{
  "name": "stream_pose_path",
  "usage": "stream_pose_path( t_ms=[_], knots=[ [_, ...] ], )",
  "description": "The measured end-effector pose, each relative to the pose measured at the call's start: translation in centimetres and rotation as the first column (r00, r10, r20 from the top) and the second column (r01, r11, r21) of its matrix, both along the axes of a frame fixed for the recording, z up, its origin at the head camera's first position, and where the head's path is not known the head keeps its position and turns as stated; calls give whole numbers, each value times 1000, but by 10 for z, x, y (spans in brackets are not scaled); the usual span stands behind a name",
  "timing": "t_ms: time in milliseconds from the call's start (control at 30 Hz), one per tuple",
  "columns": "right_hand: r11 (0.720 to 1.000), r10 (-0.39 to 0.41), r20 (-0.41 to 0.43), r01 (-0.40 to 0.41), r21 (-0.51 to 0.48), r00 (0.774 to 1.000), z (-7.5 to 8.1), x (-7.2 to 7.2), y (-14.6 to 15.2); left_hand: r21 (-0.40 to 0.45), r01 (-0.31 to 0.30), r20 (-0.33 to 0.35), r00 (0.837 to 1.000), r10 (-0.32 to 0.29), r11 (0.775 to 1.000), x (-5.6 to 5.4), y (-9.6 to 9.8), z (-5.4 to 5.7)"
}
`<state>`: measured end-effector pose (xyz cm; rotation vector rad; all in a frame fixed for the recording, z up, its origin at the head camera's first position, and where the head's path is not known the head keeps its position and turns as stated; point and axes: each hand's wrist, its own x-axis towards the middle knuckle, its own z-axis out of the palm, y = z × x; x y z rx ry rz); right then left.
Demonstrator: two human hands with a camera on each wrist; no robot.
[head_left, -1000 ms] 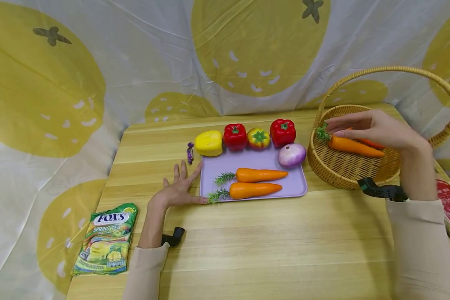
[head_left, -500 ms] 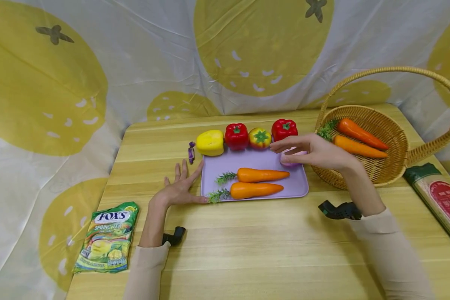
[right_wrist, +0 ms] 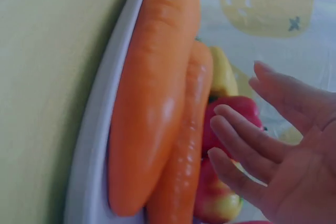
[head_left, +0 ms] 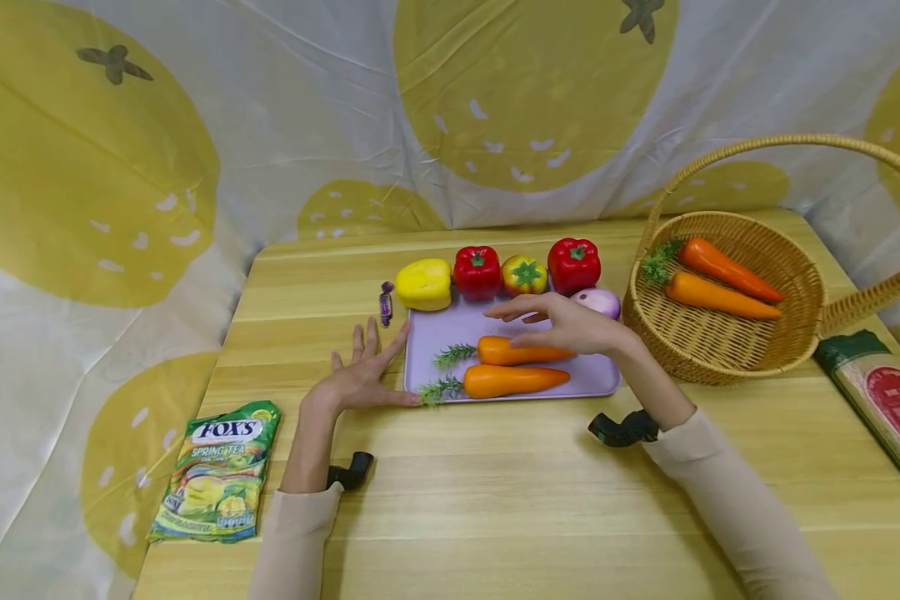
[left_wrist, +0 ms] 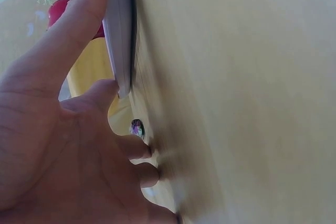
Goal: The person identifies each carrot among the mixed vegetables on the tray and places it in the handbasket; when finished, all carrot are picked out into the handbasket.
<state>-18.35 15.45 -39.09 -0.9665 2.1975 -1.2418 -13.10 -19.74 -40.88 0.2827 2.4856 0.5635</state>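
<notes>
Moved right hand (head_left: pixel 562 327) from basket (head_left: pixel 727 358) to over tray (head_left: pixel 592 379) carrot (head_left: pixel 521 351), fingers open, empty; third carrot pickup likely. Left hand (head_left: pixel 360 375) flat, steadied tray.

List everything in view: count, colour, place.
flat plastic tray: 1, lilac, table centre
plastic carrots on tray: 2, orange, near half
plastic carrots in basket: 2, orange
woven wicker basket: 1, tan, right
red bell peppers: 2, tray's far edge
yellow bell pepper: 1, far left corner
yellow-red tomato: 1, between red peppers
purple onion: 1, far right corner
wrapped candy: 1, purple, left of tray
candy bag: 1, green, left edge
red-green packet: 1, right edge
left hand: flat, touching tray
right hand: open over far carrot
</notes>
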Motion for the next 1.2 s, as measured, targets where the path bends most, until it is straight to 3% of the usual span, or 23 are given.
stream_pose_path(
  t_ms=[367,1200],
  knots=[
    [999,50,70,-49,-10,996,-13,-3,-15,-9,-2,-4,1000,2,1000,0,0,0],
    [995,76,61,-79,57,995,-16,-6,-17,-4,-6,6,1000,6,1000,-1,0,-1]
  ],
)
